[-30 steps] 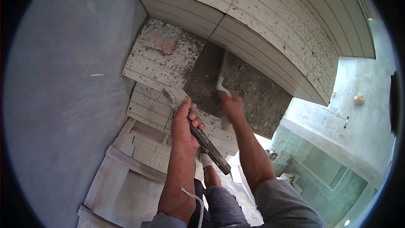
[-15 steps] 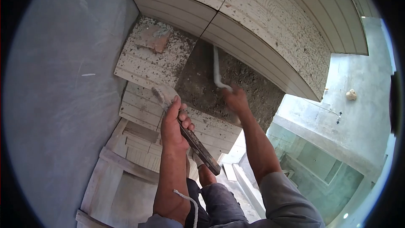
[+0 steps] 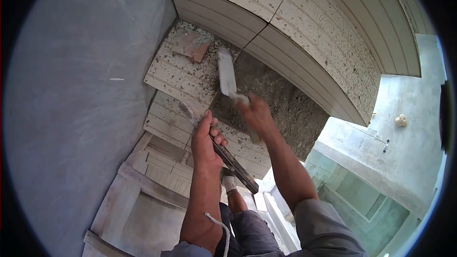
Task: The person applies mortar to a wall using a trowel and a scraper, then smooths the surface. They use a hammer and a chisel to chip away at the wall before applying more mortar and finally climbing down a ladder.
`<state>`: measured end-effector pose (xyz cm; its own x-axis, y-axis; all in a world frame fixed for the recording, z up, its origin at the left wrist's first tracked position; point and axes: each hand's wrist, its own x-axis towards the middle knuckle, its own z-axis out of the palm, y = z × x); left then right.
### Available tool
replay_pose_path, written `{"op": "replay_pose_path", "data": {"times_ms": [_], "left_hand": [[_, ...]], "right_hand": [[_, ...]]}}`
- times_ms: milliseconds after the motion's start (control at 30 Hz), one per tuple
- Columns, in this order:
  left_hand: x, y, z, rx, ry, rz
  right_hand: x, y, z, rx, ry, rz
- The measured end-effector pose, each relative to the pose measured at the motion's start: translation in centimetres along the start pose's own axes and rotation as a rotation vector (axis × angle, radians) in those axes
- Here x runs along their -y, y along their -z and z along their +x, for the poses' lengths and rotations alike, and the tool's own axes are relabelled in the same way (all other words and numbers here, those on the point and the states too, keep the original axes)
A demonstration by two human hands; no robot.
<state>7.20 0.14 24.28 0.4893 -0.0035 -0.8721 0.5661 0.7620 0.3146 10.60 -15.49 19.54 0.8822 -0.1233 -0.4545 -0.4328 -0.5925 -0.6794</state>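
Observation:
In my right hand (image 3: 257, 114) is a trowel (image 3: 227, 71), its pale, worn blade pointing away over the joint between the tiled step and the bare mortar bed (image 3: 271, 90). The fingers of that hand are wrapped round the handle and slightly blurred. My left hand (image 3: 207, 143) grips a hammer-like tool (image 3: 236, 167) by its dark, mortar-smeared handle. That tool's whitish head lies just beyond my thumb, partly hidden by the hand. A reddish broken tile piece (image 3: 193, 46) rests on the speckled step tile (image 3: 166, 69), beyond the left hand.
Curved stair risers (image 3: 304, 62) with striped tiles rise above the mortar bed. A bare grey wall (image 3: 85, 90) borders the steps on the left. Lower tiled steps (image 3: 169, 119) drop towards my feet. At the right, a small pale lump (image 3: 401, 120) lies on the floor beyond the stair edge.
The trowel has swung left from over the mortar to the edge of the speckled tile, its flat blade now showing. My left hand keeps its grip; the whole view has shifted slightly.

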Motion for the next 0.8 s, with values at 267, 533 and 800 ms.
{"op": "replay_pose_path", "data": {"times_ms": [267,533,800], "left_hand": [[0.2,-1.1,-0.4,0.031,0.056,0.025],[0.4,-1.4,-0.3,0.008,0.097,0.032],[1.5,-0.8,-0.5,0.019,0.066,0.060]], "right_hand": [[3.3,-1.5,6.3,0.185,-0.245,0.478],[-0.4,-1.7,-2.6,-0.150,-0.303,0.280],[-3.0,-1.4,1.4,-0.151,-0.131,0.178]]}}
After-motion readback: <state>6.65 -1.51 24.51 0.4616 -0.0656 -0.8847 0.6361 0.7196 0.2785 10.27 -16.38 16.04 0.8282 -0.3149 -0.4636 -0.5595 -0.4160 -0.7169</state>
